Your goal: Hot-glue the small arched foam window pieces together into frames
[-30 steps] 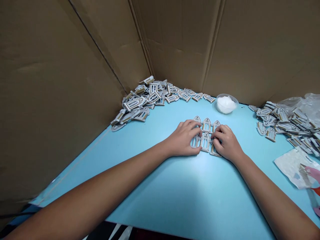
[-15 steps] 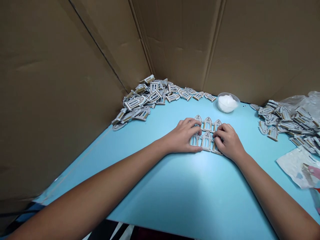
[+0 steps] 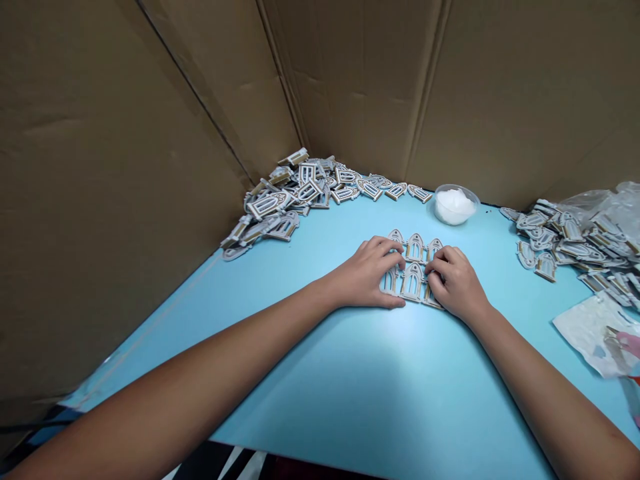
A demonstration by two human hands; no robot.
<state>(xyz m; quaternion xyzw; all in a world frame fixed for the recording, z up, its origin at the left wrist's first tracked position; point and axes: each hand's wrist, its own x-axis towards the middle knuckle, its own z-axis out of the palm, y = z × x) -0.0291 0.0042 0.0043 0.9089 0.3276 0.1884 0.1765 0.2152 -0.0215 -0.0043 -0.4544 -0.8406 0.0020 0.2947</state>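
Small arched window pieces, white with tan inner edges, lie in two short rows on the blue table; an uncovered one is in the near row's middle. My left hand curves around the left arched window piece, thumb at its lower edge and fingers at its top. Closed in a pinch, my right hand rests over the right arched window piece and partly covers it. What its fingertips hold is hidden. Behind, the far row shows a middle piece between two partly covered ones.
A heap of similar window pieces fills the back left corner by cardboard walls. A clear bowl of white material stands at the back. To the right are another heap, a plastic bag and a white wrapper.
Both hands stay in nearly the same place; my right hand has shifted very slightly left. The window pieces show no clear movement.
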